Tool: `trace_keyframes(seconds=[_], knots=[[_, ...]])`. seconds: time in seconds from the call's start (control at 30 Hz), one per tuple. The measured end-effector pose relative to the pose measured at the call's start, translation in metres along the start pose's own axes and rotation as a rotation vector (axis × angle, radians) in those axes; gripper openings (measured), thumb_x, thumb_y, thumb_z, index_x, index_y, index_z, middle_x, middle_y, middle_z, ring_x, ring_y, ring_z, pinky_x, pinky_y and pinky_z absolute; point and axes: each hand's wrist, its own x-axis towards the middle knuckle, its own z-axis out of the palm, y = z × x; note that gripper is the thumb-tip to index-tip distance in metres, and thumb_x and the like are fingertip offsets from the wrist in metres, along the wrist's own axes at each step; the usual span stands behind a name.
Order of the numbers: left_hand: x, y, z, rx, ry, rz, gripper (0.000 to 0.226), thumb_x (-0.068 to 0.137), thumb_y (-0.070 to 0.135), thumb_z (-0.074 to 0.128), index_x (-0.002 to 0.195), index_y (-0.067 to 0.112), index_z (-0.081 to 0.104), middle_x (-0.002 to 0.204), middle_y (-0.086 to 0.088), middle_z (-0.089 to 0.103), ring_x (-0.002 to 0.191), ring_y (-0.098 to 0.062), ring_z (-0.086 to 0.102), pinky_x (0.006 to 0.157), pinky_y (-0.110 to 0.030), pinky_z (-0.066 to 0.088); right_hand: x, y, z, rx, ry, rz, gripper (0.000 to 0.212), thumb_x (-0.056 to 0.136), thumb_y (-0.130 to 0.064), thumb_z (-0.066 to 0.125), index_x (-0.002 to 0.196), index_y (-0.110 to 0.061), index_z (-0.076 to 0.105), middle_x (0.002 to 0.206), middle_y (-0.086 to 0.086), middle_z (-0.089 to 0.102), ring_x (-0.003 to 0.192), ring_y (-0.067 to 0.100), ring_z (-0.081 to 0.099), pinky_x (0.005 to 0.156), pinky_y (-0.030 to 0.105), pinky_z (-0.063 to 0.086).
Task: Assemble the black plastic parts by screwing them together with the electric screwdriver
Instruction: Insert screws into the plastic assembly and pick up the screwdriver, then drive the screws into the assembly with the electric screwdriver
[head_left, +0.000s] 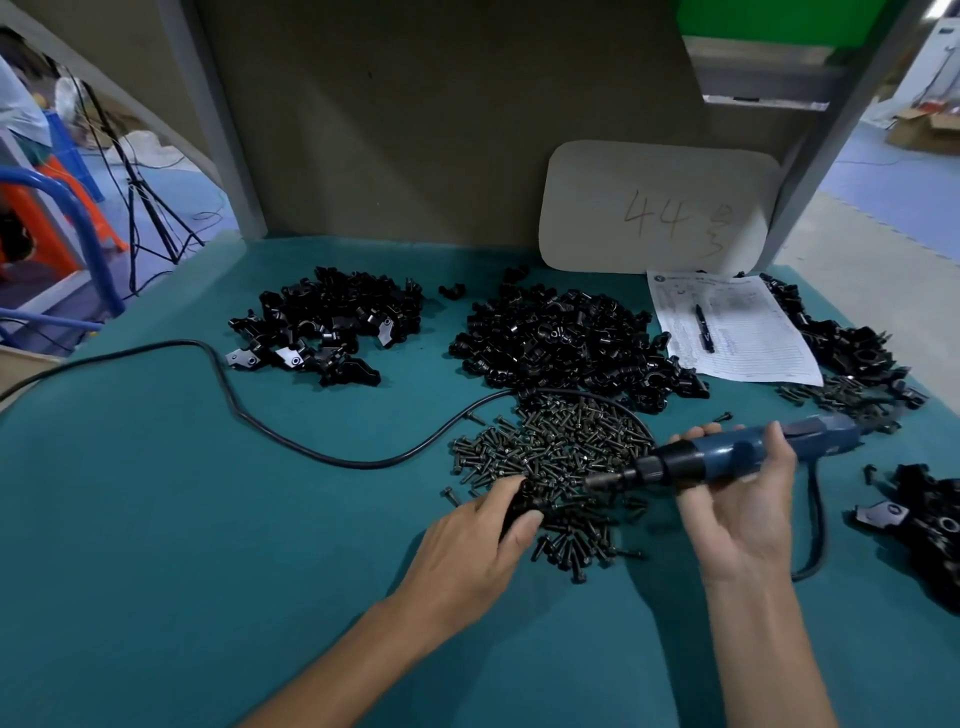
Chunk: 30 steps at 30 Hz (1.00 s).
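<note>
Hands (478, 540) (743, 512) curled (part (513, 510) left, screwdriver (727, 457) right)

Teal-covered table (156, 571) with heaps of black plastic parts (556, 338), a screw pile (550, 447), a paper form (753, 338), a black cable (363, 464).

The surface (156, 519) is looking like matt teal cloth. At eleven and twelve o'clock from the screws (550, 447), which are showing dull dark metal, the black plastic parts (561, 338) are glinting glossy and smooth. The electric screwdriver (727, 457) is showing matt blue plastic with a black collar. At one o'clock, a paper sheet (737, 327) is looking white and matt.
</note>
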Motion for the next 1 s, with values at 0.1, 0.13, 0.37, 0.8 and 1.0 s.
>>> trace_keyframes(seconds=[0.1,0.13,0.37,0.8,1.0], knots=[[0.001,-0.003,-0.002,-0.240,0.088,-0.048,0.057,0.097,0.074,0.021,0.135,0.038,0.042,0.109,0.024,0.050,0.101,0.002,0.053,0.083,-0.022,0.040,0.011,-0.036,0.000,-0.354,0.069,-0.068,0.032,0.093,-0.028,0.070,0.116,-0.018,0.051,0.088,0.001,0.071,0.079,0.015,0.070,0.083,0.034,0.059],[0.002,-0.003,-0.003,-0.295,0.122,-0.052,0.054,0.096,0.076,0.021,0.130,0.041,0.046,0.113,0.026,0.048,0.108,0.001,0.052,0.088,-0.024,0.040,0.014,-0.044,-0.002,-0.555,0.108,-0.105,0.033,0.096,-0.027,0.069,0.120,-0.018,0.048,0.091,0.003,0.072,0.079,0.018,0.071,0.078,0.035,0.058],[0.005,-0.011,-0.011,-0.539,0.252,-0.212,0.043,0.096,0.075,0.023,0.131,0.063,0.043,0.102,0.022,0.065,0.089,-0.003,0.065,0.083,-0.039,0.055,0.012,-0.035,-0.033,-1.728,0.279,-0.199,0.042,0.095,-0.038,0.067,0.115,-0.004,0.056,0.106,0.023,0.058,0.094,0.039,0.057,0.079,0.045,0.047],[0.005,-0.007,-0.010,-0.476,0.229,-0.171,0.066,0.094,0.073,0.032,0.141,0.031,0.050,0.059,0.006,0.046,0.052,0.002,0.048,0.052,-0.014,0.035,0.013,0.042,0.020,-2.126,-0.482,-0.393,0.031,0.104,-0.032,0.057,0.134,-0.026,0.064,0.119,0.005,0.056,0.116,0.024,0.047,0.098,0.035,0.042],[0.007,-0.008,-0.008,-0.386,0.170,-0.222,0.069,0.093,0.069,0.029,0.146,0.028,0.046,0.127,-0.009,0.064,0.119,-0.021,0.059,0.092,-0.033,0.046,0.022,0.065,0.018,-2.234,-0.544,-0.502,0.024,0.107,-0.025,0.051,0.127,-0.017,0.063,0.123,0.007,0.059,0.111,0.026,0.048,0.096,0.034,0.039]])
